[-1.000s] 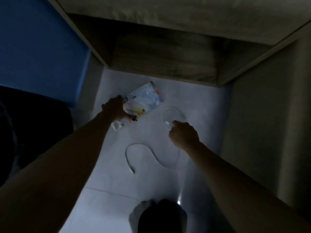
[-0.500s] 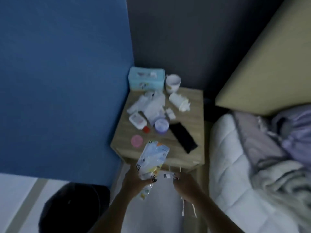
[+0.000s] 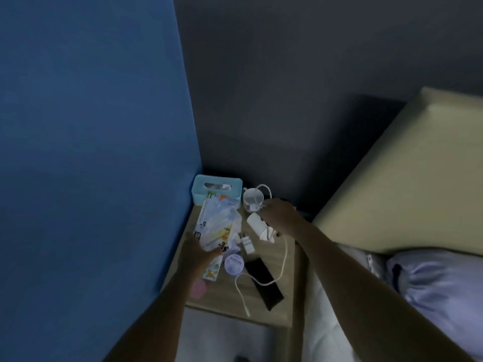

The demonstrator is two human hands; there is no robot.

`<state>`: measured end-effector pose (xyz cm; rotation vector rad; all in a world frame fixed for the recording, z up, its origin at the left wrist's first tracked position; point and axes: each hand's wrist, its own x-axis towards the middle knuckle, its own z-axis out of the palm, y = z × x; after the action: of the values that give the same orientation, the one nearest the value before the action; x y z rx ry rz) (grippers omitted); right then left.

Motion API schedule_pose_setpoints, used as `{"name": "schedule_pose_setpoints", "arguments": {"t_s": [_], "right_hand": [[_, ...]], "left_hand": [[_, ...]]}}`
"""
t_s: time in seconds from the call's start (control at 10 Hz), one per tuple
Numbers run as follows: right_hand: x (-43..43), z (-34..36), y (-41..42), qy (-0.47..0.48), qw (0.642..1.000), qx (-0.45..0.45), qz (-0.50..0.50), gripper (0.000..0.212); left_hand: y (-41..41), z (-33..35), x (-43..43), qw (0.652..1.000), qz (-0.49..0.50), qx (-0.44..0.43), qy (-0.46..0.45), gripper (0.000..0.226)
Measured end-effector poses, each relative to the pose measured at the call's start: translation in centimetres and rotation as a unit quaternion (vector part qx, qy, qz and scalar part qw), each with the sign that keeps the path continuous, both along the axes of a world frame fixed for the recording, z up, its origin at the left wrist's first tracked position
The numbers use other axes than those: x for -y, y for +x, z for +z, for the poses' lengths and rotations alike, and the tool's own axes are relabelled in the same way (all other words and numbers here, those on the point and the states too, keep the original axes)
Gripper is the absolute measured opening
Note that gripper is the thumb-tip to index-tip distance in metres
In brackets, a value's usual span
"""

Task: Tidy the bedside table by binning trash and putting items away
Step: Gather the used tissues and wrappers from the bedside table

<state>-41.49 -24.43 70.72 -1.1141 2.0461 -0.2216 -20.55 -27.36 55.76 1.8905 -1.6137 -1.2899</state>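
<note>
While left hand (image 3: 201,253) pinches the flat plastic packet (image 3: 217,223) over the counter (image 3: 227,296), right hand (image 3: 278,215) grips the white cable (image 3: 283,257) near the cup (image 3: 253,199): both light, packet crinkly, slippery, cable limp, best gathered in loops.

Both bare arms are reaching forward; left hand (image 3: 198,253) is gripping flat, right hand (image 3: 279,216) is curling closed, palm down.
</note>
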Motion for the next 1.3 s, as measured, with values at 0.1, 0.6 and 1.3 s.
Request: {"name": "schedule_pose_setpoints", "arguments": {"t_s": [0.1, 0.6, 1.3], "right_hand": [[3.4, -2.2, -1.1, -0.019, 1.0, 0.013, 0.016, 0.038], [5.1, -24.2, -0.7, -0.018, 0.998, 0.015, 0.057, 0.032], [2.1, -25.3, 1.7, -0.092, 0.969, -0.154, 0.169, 0.046]], "left_hand": [[-0.5, -0.8, 1.1, 0.999, 0.008, 0.036, 0.022, 0.099], [-3.9, -13.6, 0.0, 0.985, 0.085, 0.11, 0.103, 0.107], [-0.8, -11.0, -0.3, 0.975, -0.022, 0.218, -0.028, 0.048]]}}
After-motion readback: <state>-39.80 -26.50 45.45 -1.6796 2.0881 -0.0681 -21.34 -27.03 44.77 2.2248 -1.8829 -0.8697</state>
